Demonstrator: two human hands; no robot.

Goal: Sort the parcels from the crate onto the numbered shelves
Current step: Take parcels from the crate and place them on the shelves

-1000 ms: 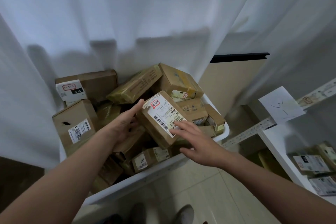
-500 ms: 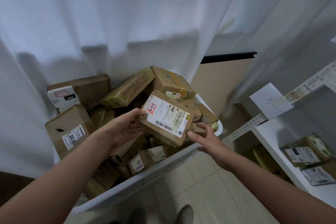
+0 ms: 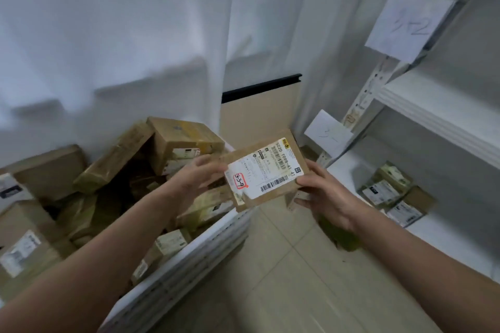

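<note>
I hold a flat brown cardboard parcel [image 3: 263, 171] in the air between both hands, its white shipping label facing me with red handwriting reading about 3-3-9. My left hand [image 3: 198, 174] grips its left edge and my right hand [image 3: 322, 193] grips its right edge. The parcel hangs above the right end of the white crate [image 3: 189, 259], which is piled with several brown boxes. White shelves [image 3: 433, 111] stand at the right with paper number signs, one [image 3: 328, 134] low and one [image 3: 408, 25] higher.
Several labelled parcels [image 3: 392, 192] lie on the lower shelf at the right. White curtains hang behind the crate, with a beige panel [image 3: 259, 113] between them. Beige floor tiles [image 3: 284, 278] run between the crate and the shelves.
The parcel has been lifted out of the crate and carried right toward the shelves. My right hand has taken hold of its right edge, and my view has swung right.
</note>
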